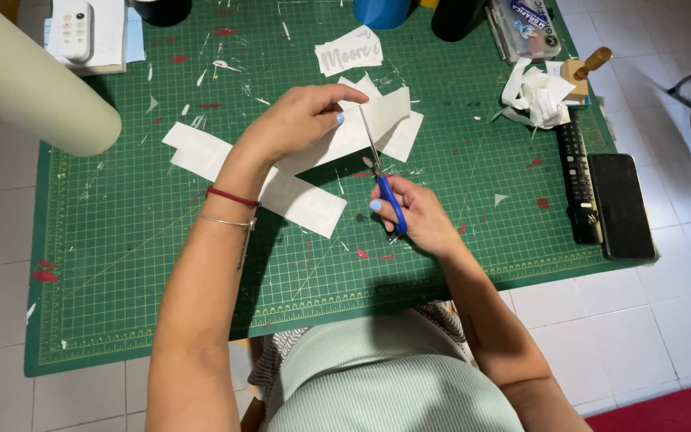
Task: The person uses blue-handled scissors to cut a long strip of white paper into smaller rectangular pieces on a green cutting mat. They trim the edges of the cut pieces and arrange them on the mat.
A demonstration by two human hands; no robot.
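Blue-handled scissors (383, 178), blades pointing away

from my seat i count a few: a small white label (349, 52) with grey script lying at the far edge of the green mat (121, 264), a clear plastic package (525, 28) with a blue and white label at the far right, and a black phone (621, 205) lying flat on the right, screen dark. beside the phone sits a black remote (577, 180).
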